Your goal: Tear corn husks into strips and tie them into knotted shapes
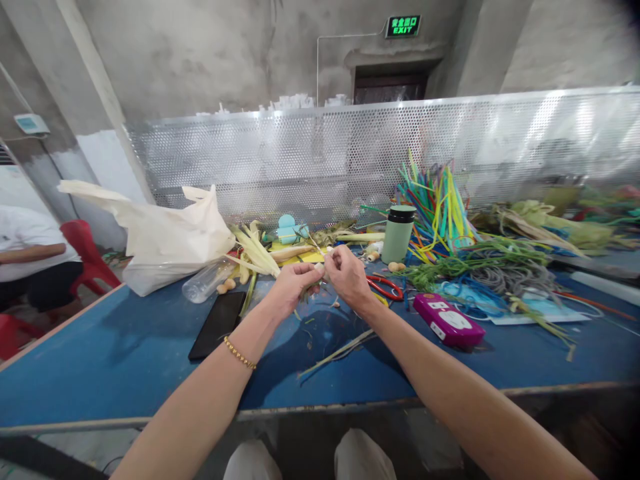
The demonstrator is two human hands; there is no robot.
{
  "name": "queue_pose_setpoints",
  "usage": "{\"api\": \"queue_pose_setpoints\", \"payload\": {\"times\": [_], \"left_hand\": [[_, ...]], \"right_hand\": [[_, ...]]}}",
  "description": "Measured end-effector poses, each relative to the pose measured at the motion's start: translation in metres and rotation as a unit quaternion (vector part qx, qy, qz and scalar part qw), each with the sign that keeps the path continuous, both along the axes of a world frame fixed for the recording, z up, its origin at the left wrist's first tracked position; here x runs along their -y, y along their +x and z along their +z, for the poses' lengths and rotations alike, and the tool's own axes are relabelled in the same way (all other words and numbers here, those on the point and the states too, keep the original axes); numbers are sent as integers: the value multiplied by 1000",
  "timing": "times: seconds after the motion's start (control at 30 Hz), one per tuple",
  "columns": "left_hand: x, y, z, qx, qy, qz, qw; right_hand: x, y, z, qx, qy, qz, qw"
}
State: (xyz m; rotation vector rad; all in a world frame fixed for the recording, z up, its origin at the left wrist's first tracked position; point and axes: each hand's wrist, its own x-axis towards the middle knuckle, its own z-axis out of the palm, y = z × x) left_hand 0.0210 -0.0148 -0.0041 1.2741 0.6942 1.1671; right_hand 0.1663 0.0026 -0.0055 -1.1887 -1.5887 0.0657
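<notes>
Over the middle of the blue table, my left hand (295, 288) and my right hand (349, 277) meet, fingers pinched. A small pale piece (320, 267) shows at the left fingertips, with some green strands beneath; its exact kind is hard to make out. A thin pale strand sticks up near the right fingertips, and what the right fingers grip is mostly hidden. Just right of my right hand lie red-handled scissors (386, 288). Dried pale husks (257, 250) lie behind my left hand. Below the hands, long thin stalks (337, 353) rest on the table among scraps.
At left stand a cream plastic bag (170, 233), a clear bottle (200, 285) and a black tablet-like slab (217, 327). To the right are a green tumbler (397, 235), colourful pipe cleaners (443, 207), a purple box (449, 320) and green stems (480, 263). Someone sits at far left.
</notes>
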Motion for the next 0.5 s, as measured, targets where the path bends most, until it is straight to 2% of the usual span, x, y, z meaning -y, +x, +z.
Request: {"api": "queue_pose_setpoints", "payload": {"times": [0.2,0.5], "left_hand": [[-1,0,0,-25,4,-3,1000],[0,0,0,-16,5,33,999]], "right_hand": [[1,1,-1,-9,2,8,1000],[2,-1,5,-40,8,-13,999]]}}
